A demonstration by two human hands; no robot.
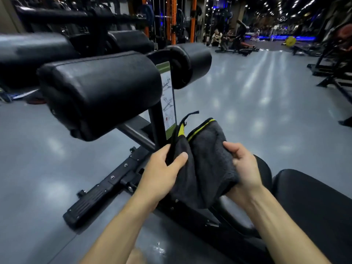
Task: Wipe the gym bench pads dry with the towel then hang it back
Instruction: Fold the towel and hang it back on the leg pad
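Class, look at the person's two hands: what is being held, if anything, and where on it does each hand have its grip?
Both hold the dark grey towel: the left hand pinches its left fold, the right hand its right edge.

Two bare forearms reach in from the bottom edge, uncovered all the way down to it, with no sleeve, cuff or glove on either. The bare left hand (162,170) carries no ring, watch or band, and its thumbnail is short and plain. The bare right hand (244,166) is likewise unadorned (tendons and a vein stand out along its wrist and forearm). No other part of the person's body or clothing can be made out for certain.
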